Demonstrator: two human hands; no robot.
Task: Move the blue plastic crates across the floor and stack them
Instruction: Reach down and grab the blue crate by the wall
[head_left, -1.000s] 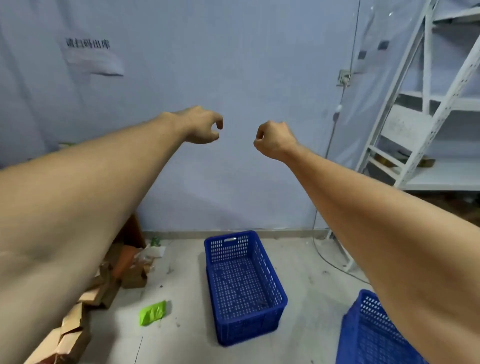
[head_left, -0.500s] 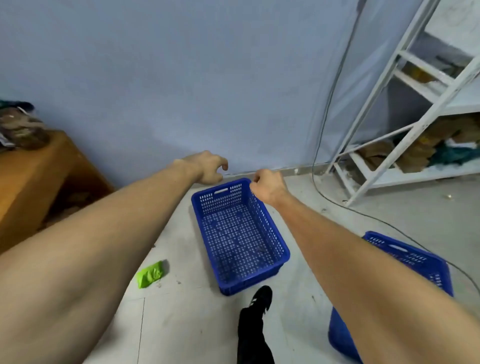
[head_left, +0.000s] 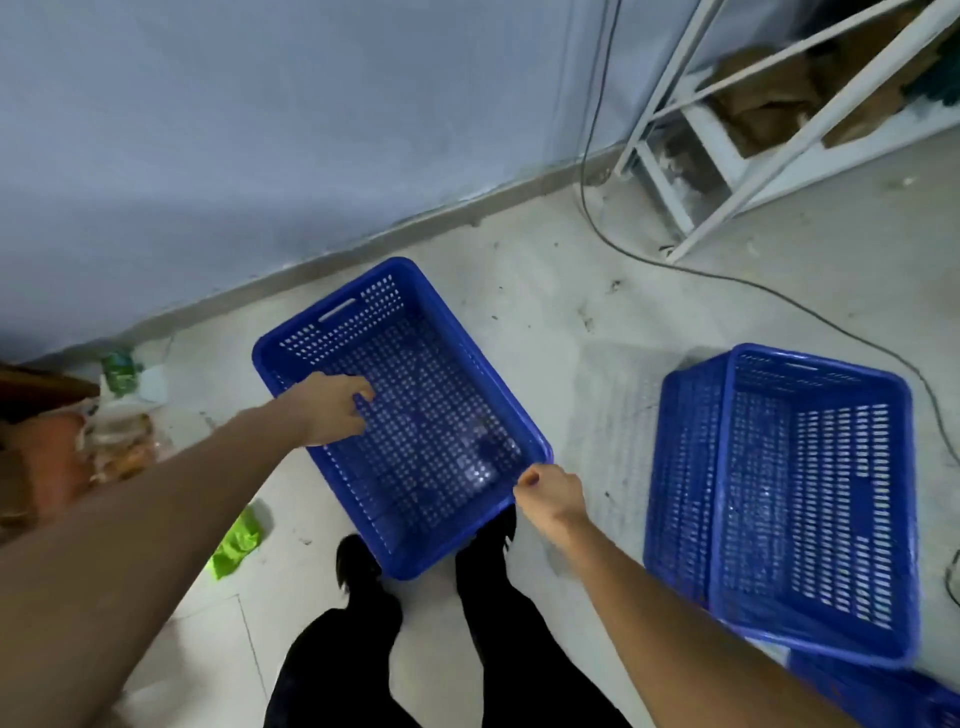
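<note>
Empty blue perforated plastic crate (head_left: 415, 415) on floor, long axis running away from feet. Left hand (head_left: 332, 410) fingers curled over left rim; right hand (head_left: 550, 493) pinching near-right corner.

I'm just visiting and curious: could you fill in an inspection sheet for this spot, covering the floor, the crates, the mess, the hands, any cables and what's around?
Surface: pale tiled floor, dusty and scuffed.
Job's things: empty blue perforated plastic crate at the person's feet; second blue perforated plastic crate to the right, apparently resting on another; not yet stacked together.
Clutter: crumpled green wrapper on the floor; cardboard scraps and a small green bottle by the wall.
Grippers: left hand on the near crate's left rim; right hand pinching its right corner.
Cables: black cable trailing across the floor.
Surroundings: blue-grey wall; white metal shelving rack holding brown packages.
</note>
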